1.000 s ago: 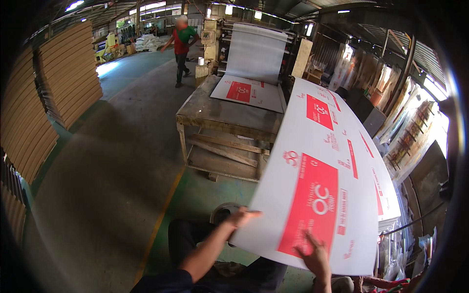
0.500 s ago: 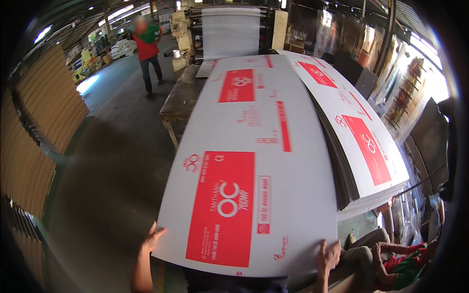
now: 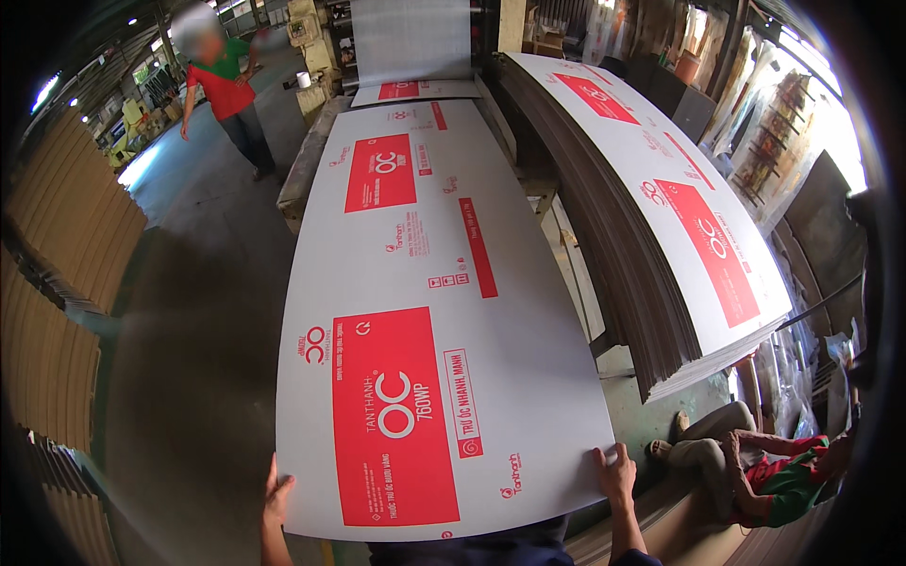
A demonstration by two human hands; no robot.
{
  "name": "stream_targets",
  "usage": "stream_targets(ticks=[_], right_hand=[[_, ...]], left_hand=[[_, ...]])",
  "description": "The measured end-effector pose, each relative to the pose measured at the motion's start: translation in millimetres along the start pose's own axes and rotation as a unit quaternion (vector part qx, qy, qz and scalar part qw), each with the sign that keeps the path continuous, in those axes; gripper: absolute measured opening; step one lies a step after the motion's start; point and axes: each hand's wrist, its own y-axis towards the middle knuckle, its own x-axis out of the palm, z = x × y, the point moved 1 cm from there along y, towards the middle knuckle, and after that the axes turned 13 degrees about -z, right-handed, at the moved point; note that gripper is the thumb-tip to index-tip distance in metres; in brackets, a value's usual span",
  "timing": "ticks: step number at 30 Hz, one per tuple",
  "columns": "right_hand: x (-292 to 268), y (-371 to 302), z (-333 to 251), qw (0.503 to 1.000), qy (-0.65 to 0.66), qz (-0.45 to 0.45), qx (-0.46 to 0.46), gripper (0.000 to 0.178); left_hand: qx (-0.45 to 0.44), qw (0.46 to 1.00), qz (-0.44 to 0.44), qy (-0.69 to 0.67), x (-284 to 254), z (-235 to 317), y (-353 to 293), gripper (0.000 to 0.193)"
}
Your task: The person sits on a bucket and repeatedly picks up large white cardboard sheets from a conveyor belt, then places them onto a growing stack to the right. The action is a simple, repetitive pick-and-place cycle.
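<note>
A long white cardboard sheet point(image 3: 528, 377) with red printed panels stretches away in front of me. My left hand point(image 3: 276, 492) grips its near left edge, thumb on top. At the near right corner my right hand point(image 3: 615, 474) holds the same sheet, its fingers partly hidden beneath. To the right stands a tall stack of similar printed sheets point(image 3: 651, 151), separated from the held sheet by a visible gap. Beyond the held sheet's far end, another printed sheet point(image 3: 439, 91) lies at the machine's front.
A machine point(image 3: 411, 42) with a pale, wide web stands at the far end, beside a worn table point(image 3: 307, 170). Piled brown cardboard point(image 3: 66, 217) lines the left. A person in red and green point(image 3: 222, 85) stands far left; another seated person point(image 3: 793, 495) is at lower right.
The held sheet has shifted left, away from the stack, opening a gap between them. Another printed sheet now shows at the machine. The standing person appears closer.
</note>
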Motion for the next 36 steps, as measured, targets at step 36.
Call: stream_targets(ticks=[36], right_hand=[[-28.6, 242.5, -215.7, 0.993, 0.097, 0.032, -0.062, 0.067]], left_hand=[[0.025, 0.98, 0.015, 0.198, -45.8, 171.5, 306.2, 0.065]])
